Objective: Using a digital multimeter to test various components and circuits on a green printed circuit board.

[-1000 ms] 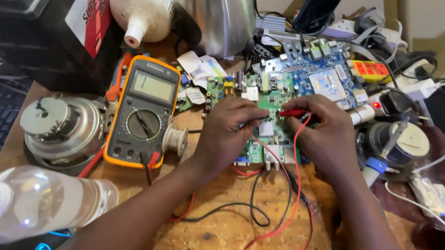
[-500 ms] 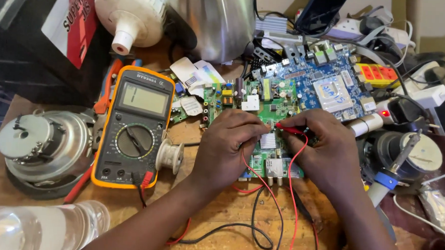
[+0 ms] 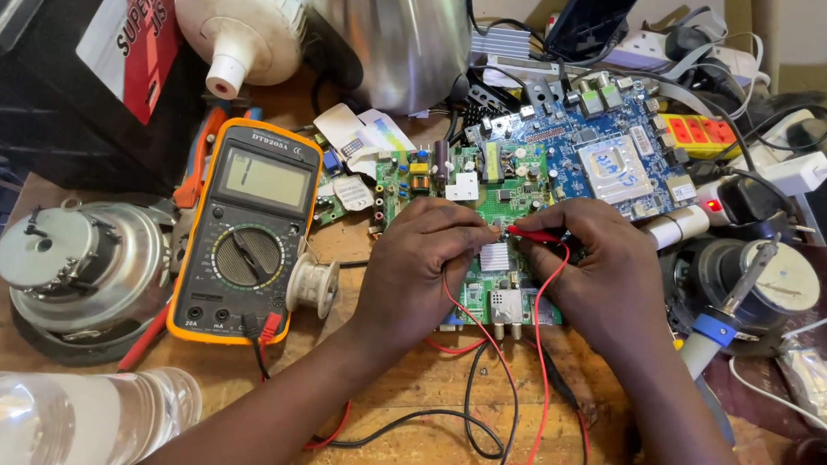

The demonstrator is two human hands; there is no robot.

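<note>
- Left hand (image 3: pixel 421 265) lies knuckles-up over the green circuit board (image 3: pixel 488 185), fingers curled; what they pinch is hidden.
- Right hand (image 3: pixel 605 267) arches opposite, fingers grasping the red probe (image 3: pixel 534 235), tip on the board.
- The board lies mid-surface, beside the orange multimeter (image 3: pixel 246 231).
</note>
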